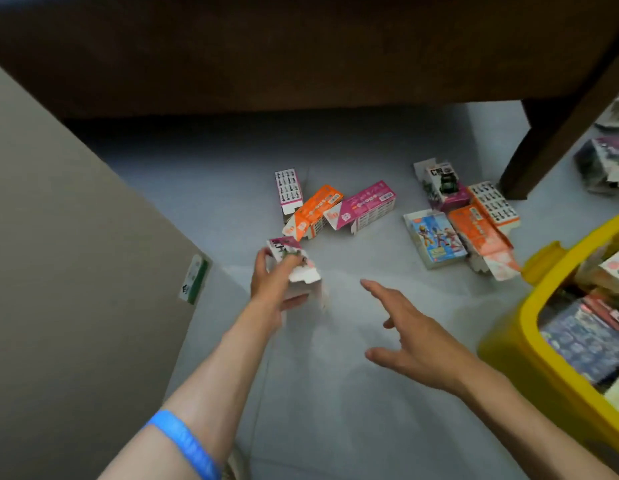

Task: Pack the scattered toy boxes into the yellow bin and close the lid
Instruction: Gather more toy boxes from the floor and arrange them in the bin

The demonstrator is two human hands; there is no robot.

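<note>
My left hand point(271, 289) grips a small white and pink toy box point(296, 268) just above the grey floor, fingers curled over its top. To its right my right hand point(410, 327) hovers with spread fingers and holds nothing. Beyond the held box lie an orange box point(315, 211), a pink box point(365, 207) and a pink-white box point(288, 188). Further right sit a blue figure box point(436, 239), two orange boxes point(481, 233) and a dark-printed box point(443, 183). The yellow bin point(529, 327) stands open at the right edge with several boxes inside. No lid is visible.
A large beige carton point(76, 254) fills the left side. A dark wooden table spans the top, and its leg point(540, 157) stands close behind the right group of boxes. Bagged items point(604, 161) lie at the far right. Bare grey floor point(335, 410) lies between my arms.
</note>
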